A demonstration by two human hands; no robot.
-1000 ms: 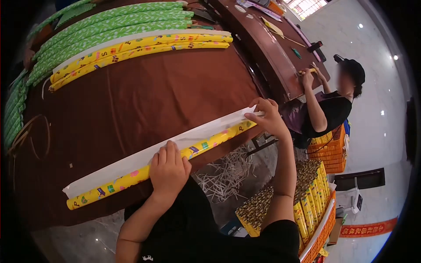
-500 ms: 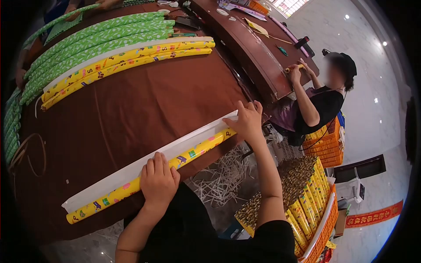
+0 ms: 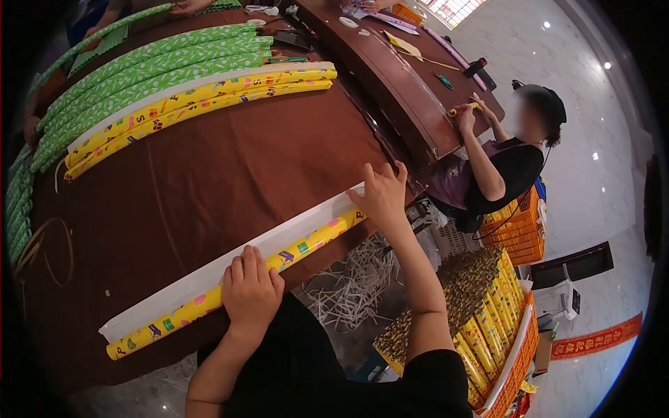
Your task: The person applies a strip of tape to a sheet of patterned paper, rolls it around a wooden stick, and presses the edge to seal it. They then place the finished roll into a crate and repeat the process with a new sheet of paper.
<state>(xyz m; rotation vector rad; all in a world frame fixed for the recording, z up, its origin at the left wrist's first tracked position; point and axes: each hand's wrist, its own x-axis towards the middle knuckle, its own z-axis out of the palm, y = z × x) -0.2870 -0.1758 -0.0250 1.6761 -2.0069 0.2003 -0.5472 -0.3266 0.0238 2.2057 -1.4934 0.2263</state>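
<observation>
A roll of yellow wrapping paper (image 3: pixel 178 315) with colourful prints lies slanting along the near table edge, a white strip of its sheet (image 3: pixel 185 287) unrolled along the far side. Over the roll's middle, my left hand (image 3: pixel 251 289) is closed, fingers bent across it onto the white strip and thumb on the near side. My right hand (image 3: pixel 383 195) is at the right end, fingers spread and raised, with the thumb at the white strip. Its palm hides the roll's tip.
Yellow rolls (image 3: pixel 202 104) and green rolls (image 3: pixel 160 70) lie across the brown-covered table (image 3: pixel 244 153). A co-worker (image 3: pixel 505 153) sits at the right table. Below are paper shreds (image 3: pixel 355 279) and an orange crate (image 3: pixel 512 369) holding many yellow rolls. Other people's hands (image 3: pixel 188 7) show at top left.
My right hand and the roll's right end have shifted slightly left. My left hand stays over the roll's middle. The whole view has moved a little.
</observation>
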